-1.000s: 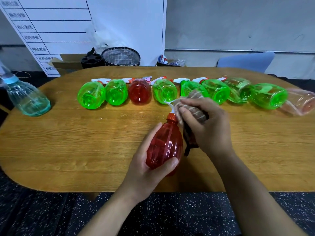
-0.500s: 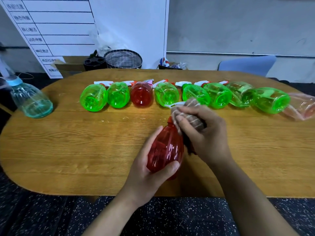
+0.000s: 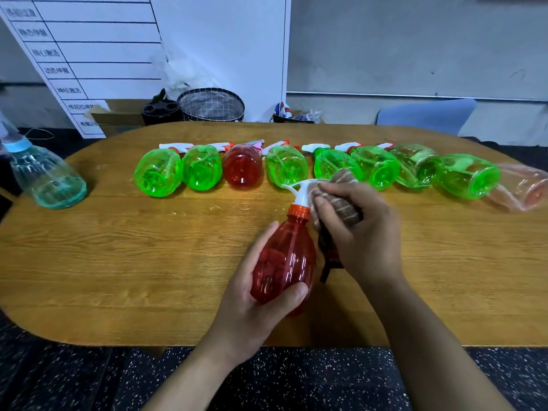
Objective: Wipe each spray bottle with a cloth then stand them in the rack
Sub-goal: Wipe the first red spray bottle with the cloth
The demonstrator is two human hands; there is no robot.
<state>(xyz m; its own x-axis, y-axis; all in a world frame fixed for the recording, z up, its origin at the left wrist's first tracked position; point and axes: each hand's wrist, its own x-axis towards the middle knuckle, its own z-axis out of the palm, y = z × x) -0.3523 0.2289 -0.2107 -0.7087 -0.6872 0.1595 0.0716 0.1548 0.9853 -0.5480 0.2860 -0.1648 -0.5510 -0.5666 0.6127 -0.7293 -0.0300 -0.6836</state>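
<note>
Cloth on the spray head of a held red bottle

Left hand [image 3: 255, 304] grips the red bottle [image 3: 284, 262] by its body, thumb curled over the base, above the table [image 3: 148, 262]; right hand [image 3: 361, 235] bunches the cloth [image 3: 341, 197] in curled fingers against the white nozzle [image 3: 301, 192]. More bottles lie in a row [image 3: 296, 170] behind, and a blue bottle [image 3: 44, 176] is at the far left

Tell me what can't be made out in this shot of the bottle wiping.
Head view, the only one:
- Far side of the spray head: covered by the cloth in the right hand.
- Base of the red bottle: hidden in the left hand.
- Pink bottle: blurred, cut off by the right edge.
- Rack: none can be picked out.
- Board lettering: too small.
</note>
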